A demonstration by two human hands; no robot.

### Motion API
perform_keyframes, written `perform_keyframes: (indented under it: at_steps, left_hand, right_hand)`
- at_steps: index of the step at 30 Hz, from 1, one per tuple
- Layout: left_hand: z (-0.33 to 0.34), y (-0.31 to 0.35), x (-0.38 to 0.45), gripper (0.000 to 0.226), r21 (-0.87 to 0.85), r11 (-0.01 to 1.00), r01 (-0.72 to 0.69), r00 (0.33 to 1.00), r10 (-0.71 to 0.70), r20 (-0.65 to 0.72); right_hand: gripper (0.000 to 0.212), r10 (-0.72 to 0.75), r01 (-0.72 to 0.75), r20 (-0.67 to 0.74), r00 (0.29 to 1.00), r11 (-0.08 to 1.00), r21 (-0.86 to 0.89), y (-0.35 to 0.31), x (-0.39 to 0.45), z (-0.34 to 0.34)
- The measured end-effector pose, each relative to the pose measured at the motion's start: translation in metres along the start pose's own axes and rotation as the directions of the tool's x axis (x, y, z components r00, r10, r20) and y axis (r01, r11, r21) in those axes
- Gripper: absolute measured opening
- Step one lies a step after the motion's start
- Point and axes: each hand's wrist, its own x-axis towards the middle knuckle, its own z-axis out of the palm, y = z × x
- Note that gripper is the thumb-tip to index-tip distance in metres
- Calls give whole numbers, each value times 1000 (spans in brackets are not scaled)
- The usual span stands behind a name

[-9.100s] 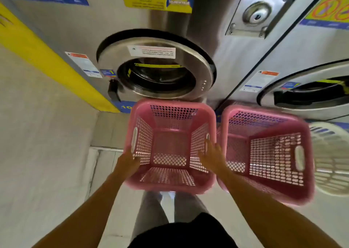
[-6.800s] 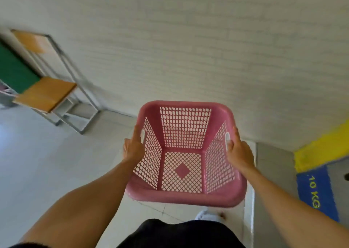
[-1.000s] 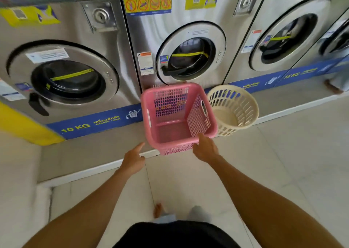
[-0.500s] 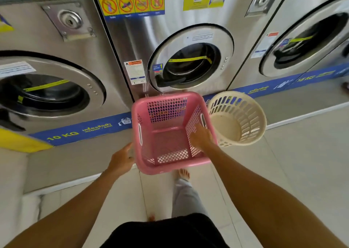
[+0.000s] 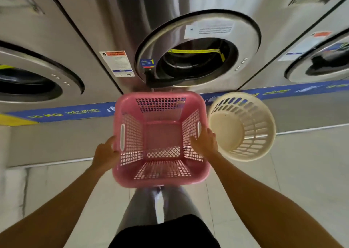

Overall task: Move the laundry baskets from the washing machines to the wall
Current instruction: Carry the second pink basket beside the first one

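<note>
A square pink laundry basket [image 5: 160, 134], empty, is in front of the middle washing machine [image 5: 196, 49]. My left hand [image 5: 105, 153] grips its left rim from outside. My right hand [image 5: 204, 143] grips its right rim, fingers curled over the edge. A round cream laundry basket [image 5: 243, 126] stands just to the right of the pink one, close to my right hand, tilted toward me.
Steel front-loading washers line the back, one at the left [image 5: 37, 81] and one at the right [image 5: 321, 68], on a raised grey step [image 5: 56, 140] with a blue strip. Pale tiled floor [image 5: 292, 172] lies in front. My legs [image 5: 156, 200] are below the pink basket.
I have stepped closer to the machines. My left hand has closed on the pink basket's left rim, so both hands now hold it. The cream basket has not moved.
</note>
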Motion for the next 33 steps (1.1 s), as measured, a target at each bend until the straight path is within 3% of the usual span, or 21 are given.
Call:
perform_keyframes:
  at_steps: [3, 8, 13, 16, 24, 30, 33]
  left_hand:
    - [11, 9, 16, 53, 43, 999, -21, 998, 24, -64]
    - [45, 13, 47, 76, 3, 1000, -14, 996, 14, -86]
    - [62, 4, 65, 82, -21, 998, -67, 976, 62, -209]
    - [56, -2, 66, 84, 1, 998, -65, 971, 64, -232]
    - [10, -11, 14, 65, -6, 996, 93, 953, -90, -289]
    - [-21, -46, -49, 61, -39, 977, 210, 917, -211, -339]
    - [-35, -71, -85, 58, -86, 961, 263, 888, -276, -367]
  right_hand:
    - [79, -9, 8, -47, 999, 1000, -13, 3, 20, 13]
    - [86, 3, -6, -86, 996, 999, -34, 13, 46, 41]
    - [83, -91, 83, -188, 978, 995, -47, 31, 57, 52]
    - [84, -121, 119, -168, 978, 993, -21, 35, 59, 45]
    - [81, -203, 190, -168, 965, 978, -88, -4, 29, 19]
    - [66, -371, 367, -108, 922, 928, -57, -42, -6, 10]
    - [73, -477, 466, -49, 878, 873, -144, -72, -23, 14]
